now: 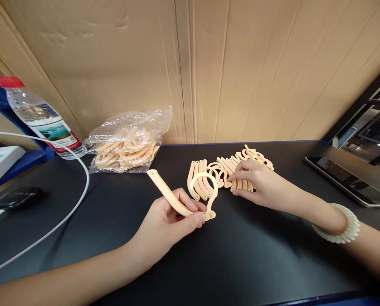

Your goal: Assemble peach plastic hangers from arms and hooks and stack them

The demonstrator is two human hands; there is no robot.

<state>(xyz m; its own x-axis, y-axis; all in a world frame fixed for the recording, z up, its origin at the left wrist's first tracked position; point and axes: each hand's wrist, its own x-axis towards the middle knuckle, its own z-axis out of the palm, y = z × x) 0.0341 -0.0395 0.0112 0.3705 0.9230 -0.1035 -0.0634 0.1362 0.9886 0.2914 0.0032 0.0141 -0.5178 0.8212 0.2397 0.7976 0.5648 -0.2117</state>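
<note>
My left hand (172, 221) is closed on a cream plastic hanger arm (164, 189), which slants up to the left. Joined or pressed to its lower end is a curved hanger hook (214, 187), standing up from my fingertips; whether the two are fastened I cannot tell. My right hand (256, 182) reaches over a row of hanger arms (242, 185) on the table, thumb and fingers apart around their near ends. More arms (198, 182) lie side by side behind the held hook, with several loose hooks (220, 172) between the groups.
A clear plastic bag (126, 148) of similar cream parts sits at the back. To the left stand a water bottle (49, 119), a white cable (81, 187) and a black device (18, 197). A phone (352, 180) lies at right on the black table (241, 263).
</note>
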